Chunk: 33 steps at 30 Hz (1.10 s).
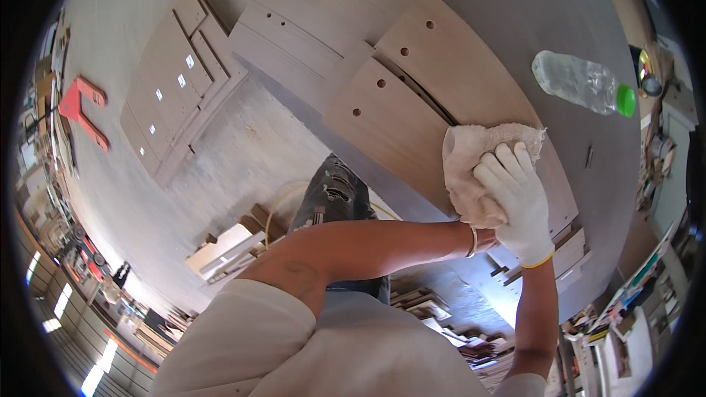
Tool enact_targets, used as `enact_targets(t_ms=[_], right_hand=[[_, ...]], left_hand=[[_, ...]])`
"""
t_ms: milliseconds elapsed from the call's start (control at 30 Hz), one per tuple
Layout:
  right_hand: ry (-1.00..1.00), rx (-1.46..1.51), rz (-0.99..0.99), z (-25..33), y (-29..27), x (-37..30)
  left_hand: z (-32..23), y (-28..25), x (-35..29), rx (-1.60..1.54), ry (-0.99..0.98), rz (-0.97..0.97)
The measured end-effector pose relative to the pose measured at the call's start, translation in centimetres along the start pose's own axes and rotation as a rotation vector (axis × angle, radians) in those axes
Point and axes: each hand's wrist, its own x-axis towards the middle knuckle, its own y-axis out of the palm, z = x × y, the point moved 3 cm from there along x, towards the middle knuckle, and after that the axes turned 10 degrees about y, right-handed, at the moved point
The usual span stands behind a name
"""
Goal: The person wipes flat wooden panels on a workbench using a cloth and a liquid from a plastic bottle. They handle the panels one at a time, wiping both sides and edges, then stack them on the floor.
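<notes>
My right hand (518, 195), in a white knitted glove with a yellow cuff edge, presses a pale, fluffy cloth (471, 165) down with its fingers bent over it. The cloth lies across two light-brown wooden panels (441, 51), which have round holes and a dark gap between them. My left arm reaches across from the lower left, a bangle (473, 241) at its wrist. Only a bit of my left hand (487, 240) shows beside the glove's heel; its fingers are hidden. Both panels rest on a grey work surface (515, 7).
A clear plastic bottle (577, 82) with a green cap lies right of the panels. More boards (287, 40) lie to the left, and stacked panels (165, 95) are on the floor beyond. A red pallet jack (79, 106) stands far left. Wood offcuts (235, 246) lie below.
</notes>
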Motion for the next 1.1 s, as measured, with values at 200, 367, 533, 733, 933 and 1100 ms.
enact_targets(t_ms=[200, 367, 533, 733, 933, 1100], right_hand=[[-0.018, -0.07, 0.018, 0.4, 0.3, 0.7], [-0.07, -0.07, -0.003, 1.3, 1.7, 4.1], [-0.2, 0.006, -0.173, 2.9, 2.7, 12.9], [-0.081, -0.065, -0.053, 1.8, 3.0, 8.3], [-0.194, -0.046, -0.237, 4.2, 3.0, 14.8], [-0.064, -0.011, -0.102, 3.3, 3.4, 11.6]], left_hand=[[-1.9, 3.5, 3.1, 1.3, -0.225, 0.287], [-0.5, 3.6, 1.9, 2.004, -0.1, 0.773], [1.8, -2.5, -1.0, 0.092, -0.037, -0.032], [0.8, 1.5, -0.3, 0.783, -0.139, 0.287], [-0.2, 2.7, 1.1, -0.056, -0.192, -0.059], [1.5, 1.7, 1.1, 0.426, -0.063, 0.253]])
